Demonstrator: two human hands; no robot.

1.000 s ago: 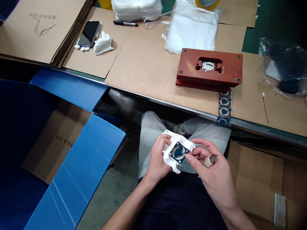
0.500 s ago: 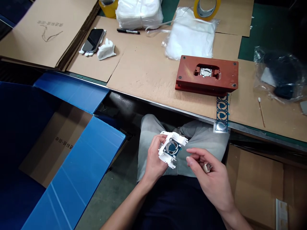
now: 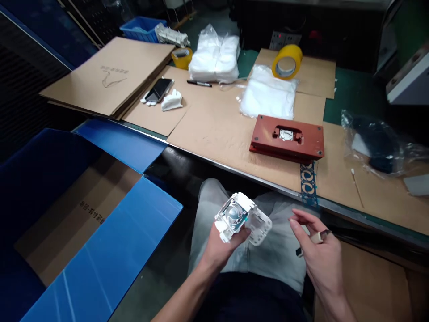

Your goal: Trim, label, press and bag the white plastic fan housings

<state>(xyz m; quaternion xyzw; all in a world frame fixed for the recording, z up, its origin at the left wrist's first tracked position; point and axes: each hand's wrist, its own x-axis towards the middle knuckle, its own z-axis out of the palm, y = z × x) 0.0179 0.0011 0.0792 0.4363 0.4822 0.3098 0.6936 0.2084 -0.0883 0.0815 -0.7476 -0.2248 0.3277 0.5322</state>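
Note:
My left hand (image 3: 219, 246) grips a white plastic housing (image 3: 246, 202) above my lap. Facing up on it is a square dark-blue patch with a round swirl-shaped opening, and a clear perforated flap extends from its right side. To the right, apart from the housing, my right hand (image 3: 320, 255) has its thumb and forefinger close together. Tucked across that palm is a small beige-handled tool (image 3: 316, 238) with dark ends; its exact kind is unclear. A strip of dark-blue stickers (image 3: 308, 184) hangs at the table edge beneath a red-brown fixture block (image 3: 310, 136).
On the cardboard-covered table lie a cotton swab (image 3: 357, 188), a bagged dark item (image 3: 382, 145), white bags (image 3: 268, 94), yellow tape (image 3: 296, 53), a pen (image 3: 199, 83), a phone (image 3: 160, 89) and a white glove (image 3: 172, 101). An open blue box (image 3: 134, 241) stands at left.
My view has tilted up, showing more of the table's far side. The housing has turned, and its perforated flap now shows. My right hand has moved right, away from it.

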